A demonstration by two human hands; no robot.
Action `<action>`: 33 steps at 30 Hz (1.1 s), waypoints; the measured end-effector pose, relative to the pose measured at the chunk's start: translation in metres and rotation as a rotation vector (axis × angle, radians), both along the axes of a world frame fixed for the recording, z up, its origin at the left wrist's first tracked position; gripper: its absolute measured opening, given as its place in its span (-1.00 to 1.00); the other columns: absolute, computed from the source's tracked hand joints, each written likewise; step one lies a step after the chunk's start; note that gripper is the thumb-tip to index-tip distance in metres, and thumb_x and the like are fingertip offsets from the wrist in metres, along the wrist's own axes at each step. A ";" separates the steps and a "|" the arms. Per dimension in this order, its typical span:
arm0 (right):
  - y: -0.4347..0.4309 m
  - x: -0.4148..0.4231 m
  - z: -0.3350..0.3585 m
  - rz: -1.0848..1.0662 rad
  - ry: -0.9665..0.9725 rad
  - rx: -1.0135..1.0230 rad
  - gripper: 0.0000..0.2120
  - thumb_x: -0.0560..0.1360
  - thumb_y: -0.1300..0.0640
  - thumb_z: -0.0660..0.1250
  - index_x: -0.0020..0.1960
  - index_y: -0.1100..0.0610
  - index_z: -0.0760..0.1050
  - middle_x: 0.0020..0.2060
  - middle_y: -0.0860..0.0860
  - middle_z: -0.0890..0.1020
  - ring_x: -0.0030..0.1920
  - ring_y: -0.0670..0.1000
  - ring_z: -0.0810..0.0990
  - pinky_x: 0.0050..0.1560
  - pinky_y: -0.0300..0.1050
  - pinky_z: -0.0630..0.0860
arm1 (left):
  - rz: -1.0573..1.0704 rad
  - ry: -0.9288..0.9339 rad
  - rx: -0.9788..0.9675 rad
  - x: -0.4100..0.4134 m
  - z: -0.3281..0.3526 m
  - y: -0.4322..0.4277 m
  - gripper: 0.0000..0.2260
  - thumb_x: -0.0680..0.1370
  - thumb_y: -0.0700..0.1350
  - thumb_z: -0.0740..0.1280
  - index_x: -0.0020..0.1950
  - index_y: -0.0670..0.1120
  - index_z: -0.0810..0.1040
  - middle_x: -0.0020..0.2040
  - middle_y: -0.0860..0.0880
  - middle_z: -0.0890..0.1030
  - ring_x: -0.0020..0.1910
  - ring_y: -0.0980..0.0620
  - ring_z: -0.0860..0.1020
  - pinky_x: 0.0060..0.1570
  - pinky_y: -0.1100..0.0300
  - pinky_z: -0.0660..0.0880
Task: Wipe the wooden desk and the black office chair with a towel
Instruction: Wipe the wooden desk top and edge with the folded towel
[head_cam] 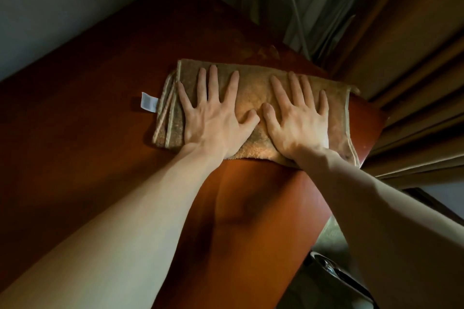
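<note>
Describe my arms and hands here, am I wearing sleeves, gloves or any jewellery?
The left arm and right arm are bare as far as the picture shows; no sleeves appear. The left hand and right hand have no gloves, and no watch or bracelet at the wrists. The fingers are long and slim, with no rings visible.

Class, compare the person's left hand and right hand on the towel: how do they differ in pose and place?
The left hand spreads its fingers wide; the right hand keeps its fingers closer together. The left hand lies at the end of the towel with the white label; the right hand lies at the end near the edge of the desk. Both lie flat, palms down, on the towel, thumbs nearly meeting.
</note>
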State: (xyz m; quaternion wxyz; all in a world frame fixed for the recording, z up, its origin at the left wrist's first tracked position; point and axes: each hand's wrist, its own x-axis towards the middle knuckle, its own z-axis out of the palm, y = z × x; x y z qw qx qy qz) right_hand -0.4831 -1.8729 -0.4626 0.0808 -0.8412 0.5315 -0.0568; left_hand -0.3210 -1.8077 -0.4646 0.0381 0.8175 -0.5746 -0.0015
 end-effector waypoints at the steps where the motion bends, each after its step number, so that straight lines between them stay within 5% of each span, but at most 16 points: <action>1: -0.012 0.002 0.000 0.013 0.007 0.007 -0.34 0.62 -0.33 -0.19 0.69 -0.19 -0.03 0.70 0.00 0.00 0.68 0.06 -0.11 0.63 0.27 -0.19 | 0.003 -0.003 0.006 0.002 0.001 -0.010 -0.20 0.51 0.44 -0.21 0.70 0.10 -0.13 0.70 -0.18 -0.08 0.67 -0.19 -0.11 0.54 -0.41 -0.11; 11: -0.107 0.030 0.006 0.027 0.018 0.057 -0.36 0.63 -0.26 -0.15 0.69 -0.18 -0.02 0.69 -0.01 0.04 0.68 0.07 -0.04 0.63 0.24 -0.07 | 0.026 0.028 0.030 0.018 0.005 -0.111 -0.18 0.48 0.45 -0.25 0.69 0.12 -0.09 0.70 -0.17 -0.04 0.67 -0.18 -0.08 0.54 -0.41 -0.13; 20: -0.147 0.045 0.003 -0.051 -0.009 0.112 -0.44 0.68 -0.23 -0.05 0.66 -0.17 0.11 0.62 -0.02 0.29 0.64 0.13 0.15 0.56 0.20 0.15 | 0.006 0.058 0.058 0.029 0.005 -0.156 -0.22 0.48 0.45 -0.24 0.68 0.20 -0.14 0.70 -0.11 -0.11 0.67 -0.14 -0.14 0.55 -0.38 -0.19; 23: -0.159 0.048 0.003 -0.043 -0.054 0.120 -0.51 0.68 -0.19 0.00 0.55 -0.14 0.34 0.45 -0.02 0.53 0.53 0.14 0.36 0.48 0.16 0.29 | 0.005 0.064 0.064 0.032 0.005 -0.168 -0.23 0.48 0.44 -0.25 0.68 0.21 -0.14 0.70 -0.10 -0.13 0.67 -0.13 -0.15 0.54 -0.38 -0.21; 26: -0.169 0.052 0.003 -0.043 -0.074 0.099 -0.60 0.68 -0.17 0.04 0.31 -0.05 0.53 0.13 0.05 0.66 0.20 0.16 0.58 0.12 0.05 0.42 | 0.011 0.071 0.069 0.034 0.005 -0.178 -0.24 0.49 0.44 -0.25 0.68 0.22 -0.13 0.70 -0.08 -0.14 0.67 -0.12 -0.16 0.54 -0.38 -0.22; 33: -0.173 0.052 0.000 -0.096 -0.100 0.110 -0.55 0.68 -0.23 -0.01 0.20 -0.03 0.56 -0.19 0.02 0.50 -0.14 0.14 0.53 -0.07 0.01 0.33 | 0.035 0.074 0.094 0.032 0.009 -0.180 -0.29 0.55 0.43 -0.19 0.68 0.22 -0.12 0.71 -0.08 -0.15 0.67 -0.12 -0.17 0.55 -0.37 -0.20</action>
